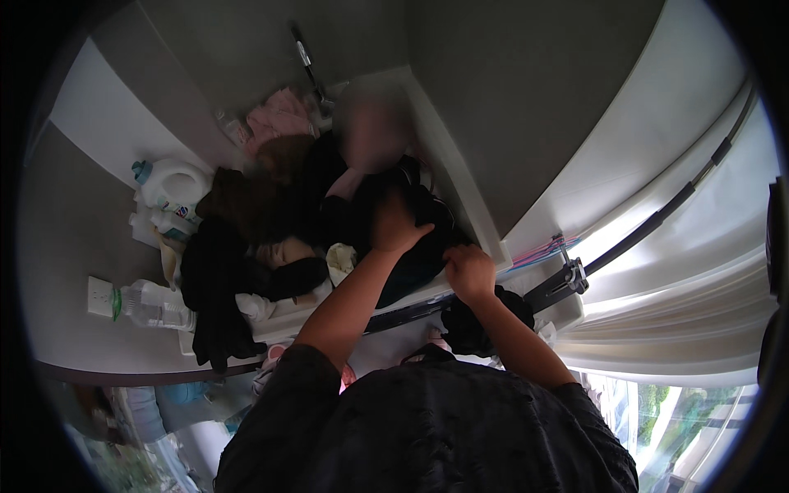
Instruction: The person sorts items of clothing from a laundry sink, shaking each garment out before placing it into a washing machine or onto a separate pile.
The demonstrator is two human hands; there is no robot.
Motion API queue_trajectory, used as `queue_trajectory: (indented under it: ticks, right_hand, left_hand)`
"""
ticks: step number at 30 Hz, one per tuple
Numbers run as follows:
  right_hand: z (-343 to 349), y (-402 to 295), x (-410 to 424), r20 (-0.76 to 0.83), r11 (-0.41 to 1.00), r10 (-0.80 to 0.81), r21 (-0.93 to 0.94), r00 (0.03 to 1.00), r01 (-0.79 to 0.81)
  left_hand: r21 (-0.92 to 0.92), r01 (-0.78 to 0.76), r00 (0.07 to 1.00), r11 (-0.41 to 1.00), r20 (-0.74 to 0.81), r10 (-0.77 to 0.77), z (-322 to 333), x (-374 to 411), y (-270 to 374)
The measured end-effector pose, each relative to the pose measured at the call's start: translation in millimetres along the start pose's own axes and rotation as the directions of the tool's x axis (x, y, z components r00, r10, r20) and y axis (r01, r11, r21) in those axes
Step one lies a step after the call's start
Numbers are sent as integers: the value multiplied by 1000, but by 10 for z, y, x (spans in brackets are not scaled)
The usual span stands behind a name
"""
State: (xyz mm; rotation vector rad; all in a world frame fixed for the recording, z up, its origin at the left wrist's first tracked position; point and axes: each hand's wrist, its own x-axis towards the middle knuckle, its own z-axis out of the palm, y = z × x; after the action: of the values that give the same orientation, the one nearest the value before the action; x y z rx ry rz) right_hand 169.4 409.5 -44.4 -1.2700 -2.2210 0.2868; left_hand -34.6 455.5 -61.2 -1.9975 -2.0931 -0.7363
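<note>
Both arms reach down to a heap of clothes in a white sink basin (456, 175) in the corner. My left hand (397, 223) rests on a black garment (410, 265) with its thumb spread to the right; its fingertips are dim and blurred, so I cannot tell whether they grip the cloth. My right hand (468, 265) is curled at the basin's right front edge, beside the same garment; any hold on the cloth is unclear. Above my left hand, a blurred patch hides part of the pile. Dark brown cloth (240, 197) and a pink garment (280, 117) lie to the left.
A faucet (317, 86) stands at the back. On the left are a white detergent jug (175, 185), a clear plastic bottle (157, 305) and hanging black cloth (216, 296). To the right are pink and blue hangers (536, 254), a metal clamp (576, 275) on a dark rail, and a white curtain (666, 314).
</note>
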Motion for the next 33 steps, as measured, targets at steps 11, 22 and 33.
queue_trajectory:
  ticks: [11, 22, 33]
  right_hand:
    - [26, 80, -49, 40, 999, -6, 33, 999, 5]
    - [-57, 37, -61, 135, 954, 94, 270, 986, -128]
    - [55, -1458, -821, 702, -629, -452, 187, 550, -755]
  left_hand:
    - [-690, 705, 385, -165, 567, -728, -936, 781, -867]
    - [-905, -113, 897, -411, 84, -433, -2956, 556, -679]
    - [-849, 200, 867, -489, 386, -315, -2875, -1048, -534]
